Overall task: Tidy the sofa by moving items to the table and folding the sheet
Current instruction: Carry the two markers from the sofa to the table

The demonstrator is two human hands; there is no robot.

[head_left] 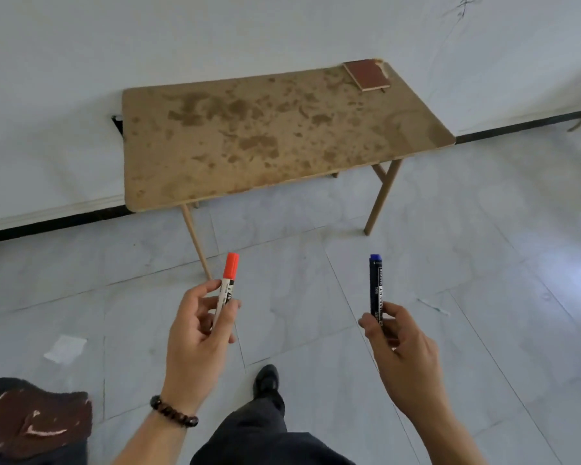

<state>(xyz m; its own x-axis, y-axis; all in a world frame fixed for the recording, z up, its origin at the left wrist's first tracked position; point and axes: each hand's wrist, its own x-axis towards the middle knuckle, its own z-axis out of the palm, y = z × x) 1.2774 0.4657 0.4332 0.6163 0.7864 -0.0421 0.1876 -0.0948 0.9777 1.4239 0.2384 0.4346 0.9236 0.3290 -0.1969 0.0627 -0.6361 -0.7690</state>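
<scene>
Left hand (198, 325), lower centre of the frame: fingers curled round a red-capped marker (227, 287), cap pointing up. Right hand (399, 340), lower right: fingers pinch a dark blue marker (376, 286), also upright. Both markers are held above the tiled floor (316, 263), short of the table (249, 135). A brown notebook (366, 74) lies on the table's upper-right corner.

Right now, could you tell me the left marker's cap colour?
Red cap, clearest in the head view.
</scene>
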